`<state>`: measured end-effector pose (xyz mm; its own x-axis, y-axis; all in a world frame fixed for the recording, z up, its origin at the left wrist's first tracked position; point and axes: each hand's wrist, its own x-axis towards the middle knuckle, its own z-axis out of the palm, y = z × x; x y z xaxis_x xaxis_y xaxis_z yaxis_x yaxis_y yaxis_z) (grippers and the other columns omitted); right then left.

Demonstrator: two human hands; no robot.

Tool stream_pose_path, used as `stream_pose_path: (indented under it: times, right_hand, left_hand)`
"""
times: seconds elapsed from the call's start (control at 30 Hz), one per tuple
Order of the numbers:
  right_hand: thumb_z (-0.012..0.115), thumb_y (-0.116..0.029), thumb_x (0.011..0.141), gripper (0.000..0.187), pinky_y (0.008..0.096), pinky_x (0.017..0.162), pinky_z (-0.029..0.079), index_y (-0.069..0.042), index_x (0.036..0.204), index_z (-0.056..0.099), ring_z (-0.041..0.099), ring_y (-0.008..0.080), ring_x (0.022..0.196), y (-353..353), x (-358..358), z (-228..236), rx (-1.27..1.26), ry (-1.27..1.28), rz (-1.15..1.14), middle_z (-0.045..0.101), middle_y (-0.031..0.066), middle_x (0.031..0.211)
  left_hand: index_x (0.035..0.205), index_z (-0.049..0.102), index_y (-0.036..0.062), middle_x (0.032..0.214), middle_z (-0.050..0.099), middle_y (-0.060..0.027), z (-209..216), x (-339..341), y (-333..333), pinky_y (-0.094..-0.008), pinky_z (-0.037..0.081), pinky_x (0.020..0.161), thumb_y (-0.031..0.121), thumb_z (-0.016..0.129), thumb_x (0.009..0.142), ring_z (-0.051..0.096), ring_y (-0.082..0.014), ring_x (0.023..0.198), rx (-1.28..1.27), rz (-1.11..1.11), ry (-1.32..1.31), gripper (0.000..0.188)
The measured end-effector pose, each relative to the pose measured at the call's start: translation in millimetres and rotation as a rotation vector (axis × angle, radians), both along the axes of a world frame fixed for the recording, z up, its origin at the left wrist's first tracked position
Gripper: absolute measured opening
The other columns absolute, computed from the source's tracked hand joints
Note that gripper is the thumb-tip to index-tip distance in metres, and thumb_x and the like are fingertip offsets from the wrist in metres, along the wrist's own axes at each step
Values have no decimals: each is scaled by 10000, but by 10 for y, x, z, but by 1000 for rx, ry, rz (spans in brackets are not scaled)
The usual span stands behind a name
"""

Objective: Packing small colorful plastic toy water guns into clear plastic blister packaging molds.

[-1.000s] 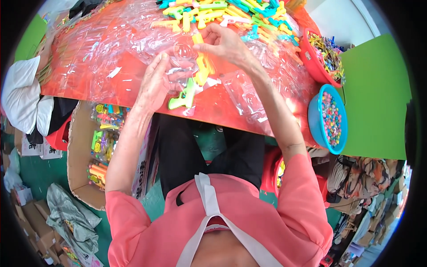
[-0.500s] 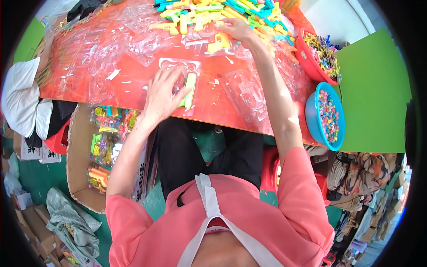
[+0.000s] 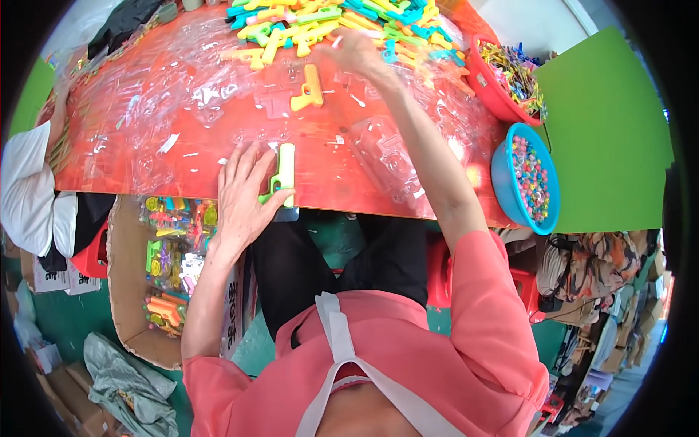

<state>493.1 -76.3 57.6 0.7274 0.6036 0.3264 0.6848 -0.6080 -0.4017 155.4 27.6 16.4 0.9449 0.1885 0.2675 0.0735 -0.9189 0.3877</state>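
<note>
A light green toy pistol (image 3: pixel 286 167) sits in a clear plastic blister tray near the table's front edge. Across the tray's left side lies my left hand (image 3: pixel 244 191), fingers spread, its thumb against the lower part of the pistol. My right hand (image 3: pixel 358 55) reaches to the near edge of a heap of yellow, green, orange and teal toy pistols (image 3: pixel 313 30). Motion smears its fingers, so I cannot make out whether they hold anything. A single yellow toy pistol (image 3: pixel 309 89) lies on the table between the two hands.
Clear plastic trays (image 3: pixel 386 156) are strewn over the red table (image 3: pixel 320 175). At the right stand a red basin (image 3: pixel 495 95) of small colourful pieces and a blue basin (image 3: pixel 502 186) of beads. A carton (image 3: pixel 131 291) of packed toys is at lower left. Another person's sleeve (image 3: pixel 29 175) shows far left.
My left hand has drawn the tray with the green pistol toward me and left, to the table edge. My right hand has shifted left along the heap, away from the single yellow pistol.
</note>
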Motion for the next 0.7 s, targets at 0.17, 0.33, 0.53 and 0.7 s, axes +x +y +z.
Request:
stream_pose_path:
  times: [0.17,0.33,0.53,0.7]
  right_hand:
    - [726,-451,786,586,419,868,519,-27,1179,631,662,331,1023,-820,430,321,14,-161,-239,685,207,1092]
    - [735,-441,758,590,446,867,508,-39,1178,630,644,332,1044,-1158,675,107,-194,-32,-266,679,189,1101]
    - [731,-431,764,510,454,861,512,-62,1105,642,649,331,1037,-1077,742,22,-235,-52,-286,687,172,1066]
    - [705,-388,809,436,468,853,516,-75,1105,641,639,366,1040,-897,689,32,-225,-164,-211,679,178,1064]
  left_hand:
    - [1369,519,72,1443,446,-176,-19,300,4,-512,270,1119,429,691,851,320,-390,1385,-38,-47,-86,652]
    - [1375,513,77,1432,459,-176,-46,457,5,-502,283,1115,425,685,859,329,-391,1381,-44,-99,-110,646]
    - [1400,488,81,1468,439,-150,-3,510,-14,-480,276,1138,357,694,865,331,-389,1394,-37,-110,-73,636]
    - [1393,508,105,1456,453,-156,42,500,17,-479,298,1125,373,674,879,343,-381,1385,-5,-114,-129,603]
